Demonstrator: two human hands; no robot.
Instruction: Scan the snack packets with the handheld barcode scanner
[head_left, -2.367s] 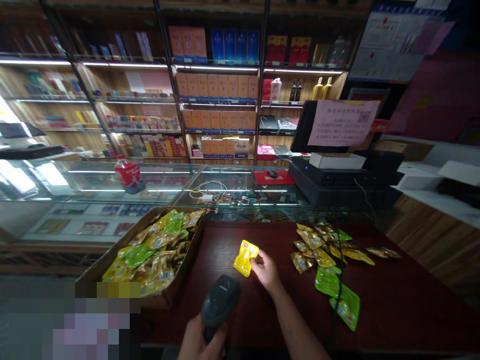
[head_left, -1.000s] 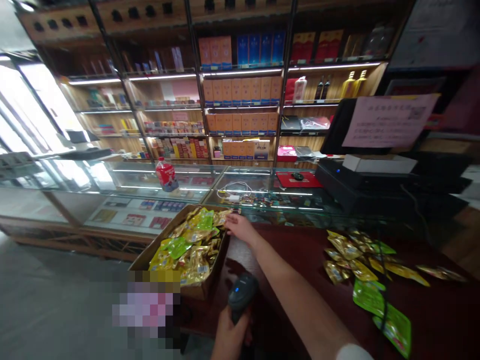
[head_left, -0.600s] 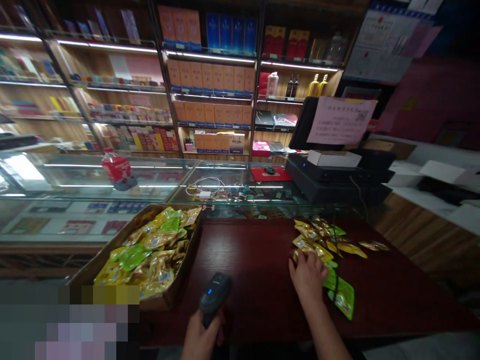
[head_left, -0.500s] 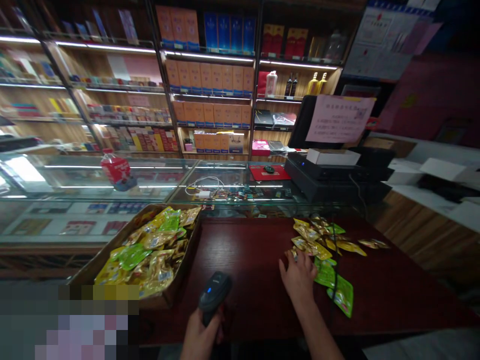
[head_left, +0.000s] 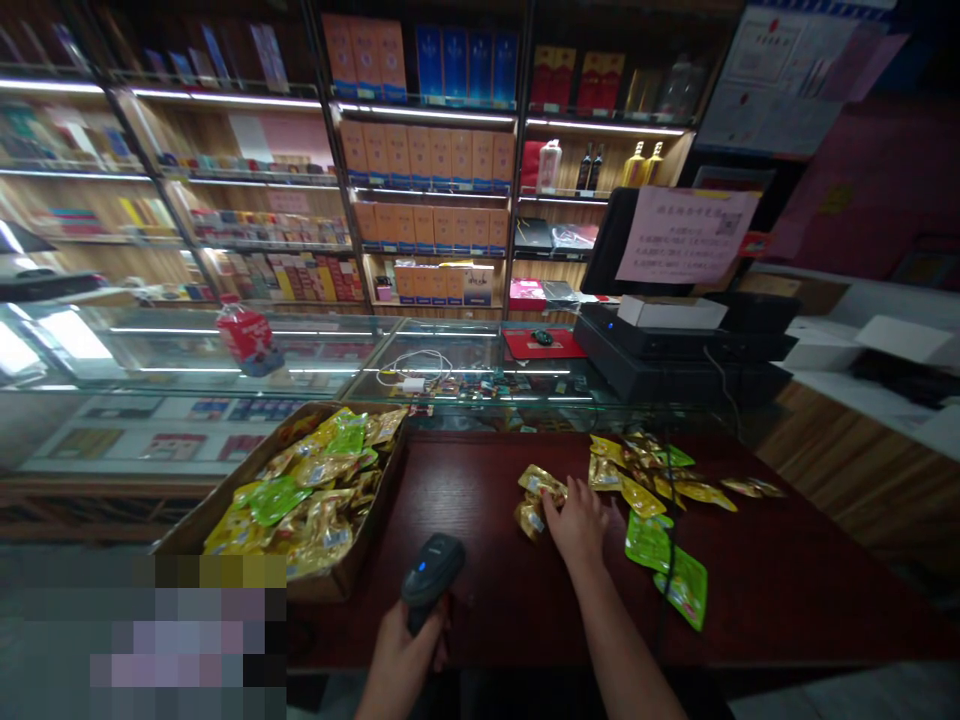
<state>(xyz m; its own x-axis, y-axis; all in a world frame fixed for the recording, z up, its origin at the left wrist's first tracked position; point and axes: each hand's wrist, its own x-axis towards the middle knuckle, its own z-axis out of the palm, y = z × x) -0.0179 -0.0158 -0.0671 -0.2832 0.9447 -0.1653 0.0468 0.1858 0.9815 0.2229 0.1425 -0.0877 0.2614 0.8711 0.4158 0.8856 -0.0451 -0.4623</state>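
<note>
My left hand (head_left: 409, 640) is wrapped around the grip of a black barcode scanner (head_left: 433, 568) with a small blue light, its head pointing up over the dark red tabletop. Gold foil snack packets (head_left: 534, 500) lie at the fingertips of my right hand (head_left: 577, 525), whose thumb and fingers close on their right edge. Farther right is a loose pile of gold and yellow packets (head_left: 637, 470), with green packets (head_left: 679, 590) nearer me. A dark cable crosses the green ones. At left, an open cardboard box (head_left: 341, 580) holds many similar gold, yellow and green packets.
Behind the tabletop runs a glass display counter (head_left: 322, 350) bearing a red-labelled bottle (head_left: 251, 340), a white charging cable (head_left: 412, 370) and a mouse on a red mat (head_left: 566, 345). A monitor (head_left: 607, 240) with a pink notice stands at right. Stocked shelves line the wall.
My right hand has moved left from the pile, and gold packets now lie apart from it at my fingers. My left hand still holds the scanner in nearly the same spot.
</note>
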